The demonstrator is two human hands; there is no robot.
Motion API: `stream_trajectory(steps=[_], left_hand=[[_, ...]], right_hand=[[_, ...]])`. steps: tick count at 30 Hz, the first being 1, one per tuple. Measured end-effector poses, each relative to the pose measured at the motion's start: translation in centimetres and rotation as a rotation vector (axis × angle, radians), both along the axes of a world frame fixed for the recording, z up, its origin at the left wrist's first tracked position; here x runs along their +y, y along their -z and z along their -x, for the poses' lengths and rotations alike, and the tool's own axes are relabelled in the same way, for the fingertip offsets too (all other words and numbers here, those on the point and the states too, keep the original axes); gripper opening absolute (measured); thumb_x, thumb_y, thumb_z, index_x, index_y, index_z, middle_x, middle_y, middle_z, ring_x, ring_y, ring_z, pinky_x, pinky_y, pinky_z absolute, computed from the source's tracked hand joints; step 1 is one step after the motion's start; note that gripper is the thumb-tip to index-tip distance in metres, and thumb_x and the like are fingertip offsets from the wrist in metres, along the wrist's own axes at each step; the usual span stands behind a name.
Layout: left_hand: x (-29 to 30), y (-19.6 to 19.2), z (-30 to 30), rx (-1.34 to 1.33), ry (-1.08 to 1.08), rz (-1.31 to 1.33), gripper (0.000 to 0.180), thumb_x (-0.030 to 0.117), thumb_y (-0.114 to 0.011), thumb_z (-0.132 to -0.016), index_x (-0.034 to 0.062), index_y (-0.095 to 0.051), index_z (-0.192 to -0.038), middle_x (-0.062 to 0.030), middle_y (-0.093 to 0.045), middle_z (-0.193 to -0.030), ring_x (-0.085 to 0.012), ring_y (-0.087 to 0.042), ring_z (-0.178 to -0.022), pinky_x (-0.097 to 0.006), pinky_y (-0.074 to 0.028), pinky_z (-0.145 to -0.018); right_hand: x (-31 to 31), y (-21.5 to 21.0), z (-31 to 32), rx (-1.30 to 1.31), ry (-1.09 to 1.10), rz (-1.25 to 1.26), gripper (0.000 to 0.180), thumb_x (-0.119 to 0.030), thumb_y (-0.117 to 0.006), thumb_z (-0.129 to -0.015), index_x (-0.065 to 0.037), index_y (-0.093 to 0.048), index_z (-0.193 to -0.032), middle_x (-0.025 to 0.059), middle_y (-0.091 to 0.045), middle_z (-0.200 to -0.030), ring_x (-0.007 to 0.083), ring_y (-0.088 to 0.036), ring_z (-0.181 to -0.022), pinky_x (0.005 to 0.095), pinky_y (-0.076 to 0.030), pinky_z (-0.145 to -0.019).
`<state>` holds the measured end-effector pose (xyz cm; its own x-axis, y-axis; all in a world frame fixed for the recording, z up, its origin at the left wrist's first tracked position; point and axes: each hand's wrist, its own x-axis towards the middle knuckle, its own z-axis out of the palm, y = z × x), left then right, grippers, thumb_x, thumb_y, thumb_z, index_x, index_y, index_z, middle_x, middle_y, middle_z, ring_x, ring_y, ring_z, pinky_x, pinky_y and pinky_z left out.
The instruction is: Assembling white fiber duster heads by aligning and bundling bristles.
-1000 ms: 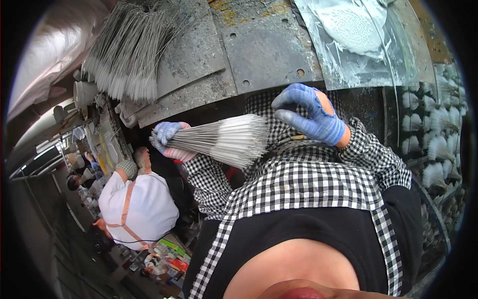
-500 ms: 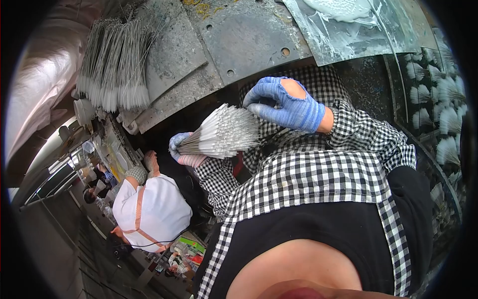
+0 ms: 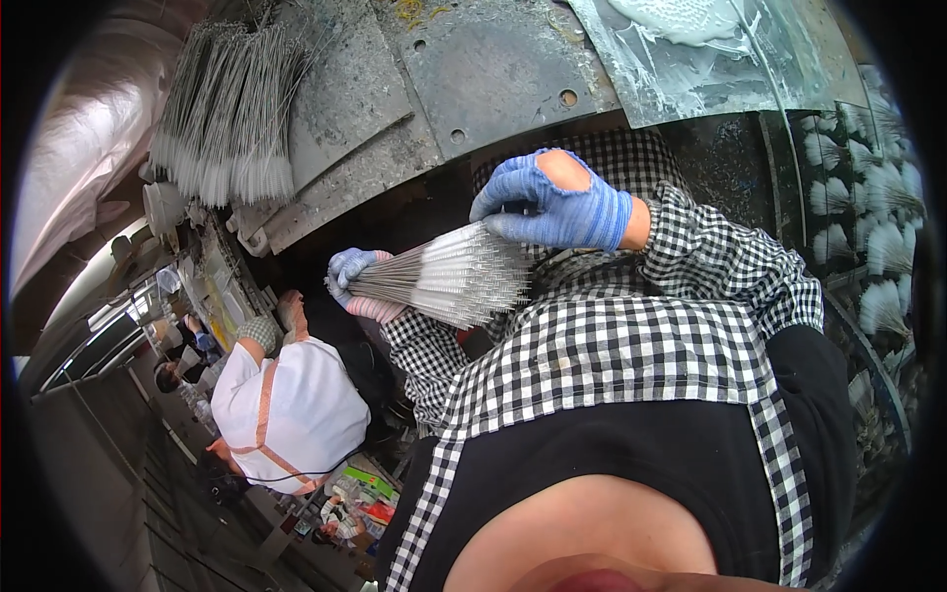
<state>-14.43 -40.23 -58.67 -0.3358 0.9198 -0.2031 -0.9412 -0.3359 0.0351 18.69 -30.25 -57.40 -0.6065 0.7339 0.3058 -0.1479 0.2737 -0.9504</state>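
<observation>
My left hand (image 3: 353,271), in a blue and pink glove, is closed around the wire stems of a thick bundle of thin wire brushes (image 3: 464,276). The white bristle ends fan out to the right, toward my checked apron. At the upper edge of the bristles is my right hand (image 3: 572,205), in a blue glove with a hole over the back of the hand. Its fingers are curled, with thumb and fingertips close together in a pinch against the bundle. Whatever lies between those fingertips is hidden.
A pile of similar wire brushes (image 3: 232,118) lies at the far left of the stained metal worktable (image 3: 493,74). White paste (image 3: 681,20) covers part of a sheet at the far right. White-tufted brushes (image 3: 888,237) stand at right. A person in white (image 3: 296,409) sits at left.
The bundle has tilted, so its stems show more and its bristle ends point further right and down. My right hand has shifted slightly left, onto the bundle's upper edge.
</observation>
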Motion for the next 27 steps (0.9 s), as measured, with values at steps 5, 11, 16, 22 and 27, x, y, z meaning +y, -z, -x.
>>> stream_trajectory(steps=[5,11,16,22,27], left_hand=[[1.5,-2.8,0.2,0.382,-0.014,-0.002,0.011,0.01,-0.07,-0.089,0.0079,-0.069,-0.099,0.0012,-0.067,-0.09,-0.008,-0.064,-0.071,-0.026,-0.058,-0.075],[6.8,-13.3,-0.5,0.97,-0.002,-0.358,0.023,0.012,-0.063,-0.093,0.0103,-0.064,-0.115,0.0007,-0.062,-0.086,-0.0125,-0.059,-0.073,-0.028,-0.047,-0.074],[12.8,-17.7,-10.1,1.28,0.048,-0.384,0.031,0.008,-0.063,-0.096,0.0074,-0.06,-0.127,-0.0099,-0.068,-0.104,-0.021,-0.066,-0.087,-0.039,-0.056,-0.083],[19.3,-15.6,-17.3,1.691,0.007,-0.421,0.02,0.004,-0.077,-0.088,0.0037,-0.067,-0.106,-0.0119,-0.072,-0.109,-0.0172,-0.071,-0.09,-0.027,-0.06,-0.075],[20.9,-14.4,-17.4,1.601,0.192,-0.356,0.037,0.002,-0.079,-0.086,0.0053,-0.059,-0.118,-0.004,-0.07,-0.098,-0.0122,-0.071,-0.086,-0.025,-0.06,-0.074]], right_hand=[[2.4,-3.3,-2.5,0.165,0.346,-0.021,0.013,-0.015,-0.07,-0.096,-0.006,-0.07,-0.105,0.0086,-0.072,-0.091,0.0194,-0.07,-0.079,0.0317,-0.06,-0.071],[11.0,-12.4,-13.6,0.053,0.506,-0.099,0.025,-0.014,-0.063,-0.103,0.002,-0.068,-0.121,0.0088,-0.072,-0.09,0.0144,-0.068,-0.082,0.0282,-0.054,-0.073],[11.9,-18.7,-10.6,-0.389,0.569,-0.917,0.007,-0.001,-0.07,-0.083,-0.004,-0.067,-0.089,0.0051,-0.064,-0.077,0.0119,-0.064,-0.067,0.0262,-0.052,-0.06],[13.6,-20.2,-4.3,-0.373,0.366,-1.048,0.015,-0.007,-0.074,-0.092,-0.005,-0.071,-0.107,0.0054,-0.073,-0.085,0.0147,-0.07,-0.068,0.0269,-0.057,-0.062],[15.1,-18.5,-5.2,-0.336,0.295,-0.993,0.014,-0.013,-0.072,-0.09,-0.005,-0.069,-0.101,0.0114,-0.071,-0.08,0.029,-0.071,-0.07,0.0368,-0.057,-0.064]])
